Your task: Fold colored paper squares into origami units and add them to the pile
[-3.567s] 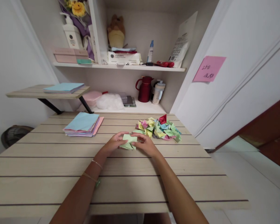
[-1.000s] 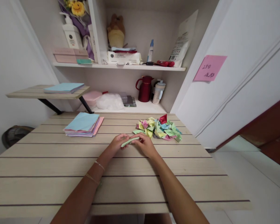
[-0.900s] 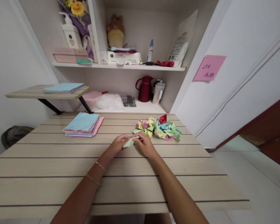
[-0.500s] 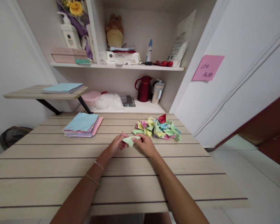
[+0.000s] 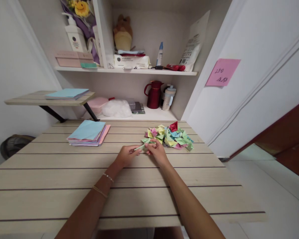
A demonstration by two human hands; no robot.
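Observation:
Between my two hands is a piece of folded light green paper (image 5: pixel 142 146), held just above the slatted table. My left hand (image 5: pixel 128 155) pinches its left end between thumb and fingers. My right hand (image 5: pixel 156 151) grips the other end, and its fingers hide part of the folds. Right behind my right hand lies a heap of folded paper boats (image 5: pixel 175 137) in green, yellow, pink and blue, with a red one (image 5: pixel 173 126) on top at the back.
A stack of square coloured paper (image 5: pixel 87 131) sits at the left of the table (image 5: pixel 129 196). More blue sheets (image 5: pixel 67 93) rest on a small raised shelf (image 5: pixel 27 97). At the back stand a red jug (image 5: pixel 154 95) and a tumbler (image 5: pixel 168 98).
The green paper has turned from showing a wide flared side to a narrow, slanted edge. Both hands have shifted slightly, the left one now with its back more toward me.

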